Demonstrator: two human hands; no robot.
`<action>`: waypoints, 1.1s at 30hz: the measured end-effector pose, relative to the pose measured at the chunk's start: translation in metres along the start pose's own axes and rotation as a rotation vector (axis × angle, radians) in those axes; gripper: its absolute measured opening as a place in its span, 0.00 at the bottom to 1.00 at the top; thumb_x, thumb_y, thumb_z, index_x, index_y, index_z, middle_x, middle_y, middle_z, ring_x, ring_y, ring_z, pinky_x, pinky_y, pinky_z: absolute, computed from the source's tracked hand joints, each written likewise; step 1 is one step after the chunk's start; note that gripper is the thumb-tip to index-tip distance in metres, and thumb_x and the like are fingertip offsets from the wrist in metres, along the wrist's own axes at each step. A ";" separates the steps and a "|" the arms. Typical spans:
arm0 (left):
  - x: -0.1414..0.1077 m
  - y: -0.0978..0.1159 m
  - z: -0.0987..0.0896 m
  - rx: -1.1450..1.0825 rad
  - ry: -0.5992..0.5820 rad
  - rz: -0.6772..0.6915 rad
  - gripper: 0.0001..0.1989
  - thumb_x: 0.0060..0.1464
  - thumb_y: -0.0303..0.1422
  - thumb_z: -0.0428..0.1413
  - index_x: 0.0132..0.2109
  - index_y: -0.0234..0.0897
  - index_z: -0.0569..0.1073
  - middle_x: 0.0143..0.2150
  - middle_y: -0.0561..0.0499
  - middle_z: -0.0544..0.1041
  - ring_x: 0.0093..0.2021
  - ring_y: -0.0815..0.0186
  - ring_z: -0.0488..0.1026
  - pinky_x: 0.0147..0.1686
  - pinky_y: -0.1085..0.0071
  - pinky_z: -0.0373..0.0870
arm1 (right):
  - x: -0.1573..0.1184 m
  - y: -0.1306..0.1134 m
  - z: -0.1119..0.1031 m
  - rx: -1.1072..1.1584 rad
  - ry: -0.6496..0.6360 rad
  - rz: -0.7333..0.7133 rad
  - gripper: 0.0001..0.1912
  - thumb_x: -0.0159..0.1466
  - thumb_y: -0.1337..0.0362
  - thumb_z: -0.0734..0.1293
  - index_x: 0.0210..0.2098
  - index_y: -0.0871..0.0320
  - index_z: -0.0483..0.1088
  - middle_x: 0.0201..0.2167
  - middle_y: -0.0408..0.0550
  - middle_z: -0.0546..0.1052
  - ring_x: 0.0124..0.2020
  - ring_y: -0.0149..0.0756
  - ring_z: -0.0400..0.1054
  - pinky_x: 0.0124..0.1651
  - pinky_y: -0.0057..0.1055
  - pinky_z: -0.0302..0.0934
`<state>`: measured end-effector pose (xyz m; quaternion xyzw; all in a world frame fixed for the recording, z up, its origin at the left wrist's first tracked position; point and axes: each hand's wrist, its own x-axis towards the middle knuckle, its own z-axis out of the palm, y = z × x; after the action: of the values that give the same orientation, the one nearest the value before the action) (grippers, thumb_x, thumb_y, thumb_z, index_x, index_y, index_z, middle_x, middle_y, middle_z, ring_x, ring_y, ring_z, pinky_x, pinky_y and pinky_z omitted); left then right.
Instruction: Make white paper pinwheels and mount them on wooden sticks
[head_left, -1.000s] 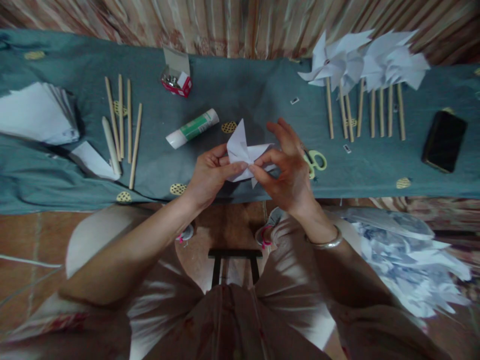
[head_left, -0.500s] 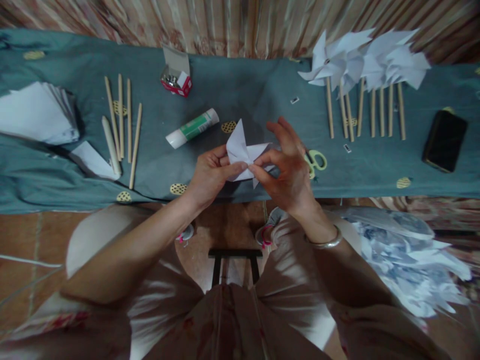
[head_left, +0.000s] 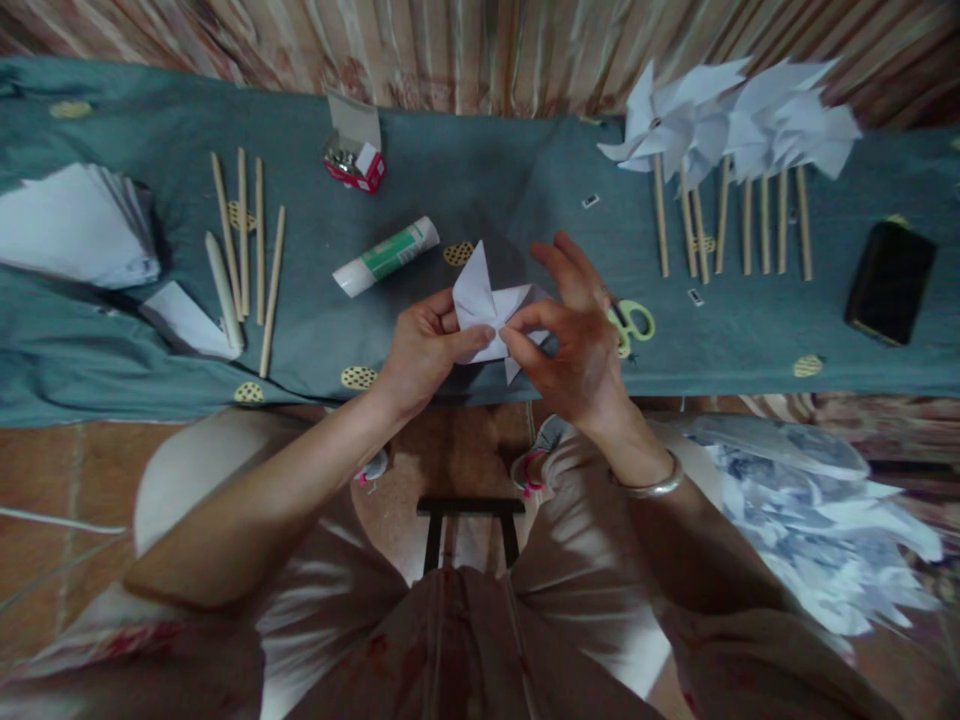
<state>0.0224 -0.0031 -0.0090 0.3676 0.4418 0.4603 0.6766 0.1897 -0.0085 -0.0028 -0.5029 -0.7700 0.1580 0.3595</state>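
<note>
A folded white paper pinwheel (head_left: pixel 472 285) is held over the front part of the table. My left hand (head_left: pixel 424 345) grips its left side, thumb on top and fingers behind the paper. At the pinwheel's middle, the thumb and index finger of my right hand (head_left: pixel 577 345) are pinched together, while the other fingers fan upward. Whatever sits between those two fingertips is too small to make out. Part of the pinwheel's right side is hidden by my right hand. Yellow-green scissors (head_left: pixel 637 320) lie just beyond that hand, partly covered. A glue stick (head_left: pixel 386 257) rests behind my left hand.
On the green tablecloth (head_left: pixel 465 160) are wooden sticks (head_left: pixel 260 240), a paper stack (head_left: pixel 67 230) and a red box (head_left: pixel 356 165) of small metallic pieces. Finished pinwheels (head_left: pixel 712 120) on sticks and a black phone (head_left: pixel 890 283) lie right. A bag of white paper pieces (head_left: pixel 817 520) stands below.
My right fingertips have shifted slightly right and down at the pinwheel's middle. The pinwheel and my left hand stay almost in place.
</note>
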 end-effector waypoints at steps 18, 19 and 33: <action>0.002 0.001 -0.002 -0.014 0.014 0.010 0.15 0.40 0.33 0.68 0.38 0.38 0.78 0.36 0.51 0.82 0.39 0.61 0.78 0.40 0.66 0.75 | 0.002 -0.005 -0.006 0.067 0.064 -0.013 0.06 0.61 0.58 0.69 0.31 0.52 0.71 0.62 0.48 0.68 0.69 0.51 0.53 0.67 0.60 0.51; 0.003 0.002 -0.002 -0.017 0.019 0.008 0.15 0.40 0.33 0.68 0.38 0.38 0.78 0.36 0.51 0.82 0.39 0.61 0.78 0.41 0.65 0.75 | 0.002 -0.005 -0.008 0.089 0.086 -0.003 0.07 0.61 0.56 0.69 0.33 0.52 0.72 0.62 0.50 0.69 0.69 0.50 0.54 0.67 0.58 0.52; 0.011 0.003 -0.008 -0.096 0.041 0.042 0.16 0.41 0.34 0.68 0.40 0.37 0.78 0.39 0.49 0.83 0.39 0.62 0.79 0.44 0.65 0.75 | 0.005 0.009 0.021 0.939 0.075 0.494 0.31 0.51 0.52 0.76 0.51 0.51 0.67 0.44 0.46 0.80 0.46 0.41 0.75 0.53 0.41 0.69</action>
<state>0.0161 0.0093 -0.0116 0.3345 0.4250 0.5024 0.6746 0.1794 0.0027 -0.0209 -0.4595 -0.4615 0.5477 0.5252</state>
